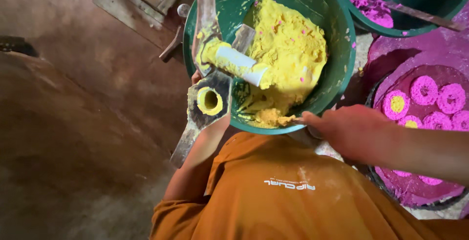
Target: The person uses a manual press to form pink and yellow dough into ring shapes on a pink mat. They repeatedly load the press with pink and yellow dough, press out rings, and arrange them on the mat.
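Nearest the camera, the right hand (354, 131) reaches over an orange shirt (288, 191), its fingertips pinching a lump of yellow dough (273, 117) at the near rim of the green tub (337, 64). The left hand (198, 81) is mostly hidden behind the hinged metal press (207, 100); it seems to grip the press, though I cannot tell how tightly. The press's round opening is packed with yellow dough, and a white cylinder (242, 64) juts from it over the tub. To the right, pink rings (430, 98) lie on a dark tray (386, 81). Farther off, a second green tub (415, 5) holds pink dough (373, 8).
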